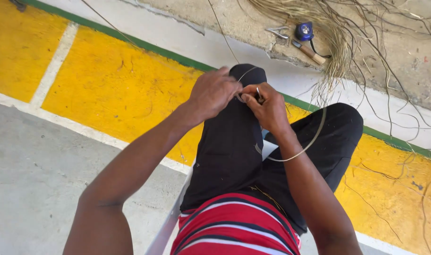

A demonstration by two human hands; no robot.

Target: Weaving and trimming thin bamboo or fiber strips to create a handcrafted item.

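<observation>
— So: left hand (214, 92) curled over one end of a thin pale strand (304, 147), fingers closed on it above the raised knee (247, 75). Right hand (268, 107) pinched shut just beside, touching the left, gripping the same strand plus something small and shiny; too small to tell what.

— And further out from the hands?

— Loops down from the right hand in a long open curve, across the black trousers (229, 151), then back up toward the fingers. One loop only, loose. No woven or coiled piece visible anywhere on the lap.

— Early days, then?

— Seems so. Looks like preparing or starting a single strand: nothing built up yet, no finished section in view. Hard to say whether splitting, trimming or knotting, with the fingertips hiding the working point.

— Supply left?

— Plenty. Big bundle of fibres (338, 42) spread on the concrete beyond the knee, well apart from the hands, apparently untouched. Near it a wooden-handled tool (310, 52), a blue tape measure (304, 31) and small metal pliers (277, 32), all lying unused.

— Ground underneath?

— Yellow painted floor (116, 89) with a green line (144, 45), grey concrete nearer.
</observation>
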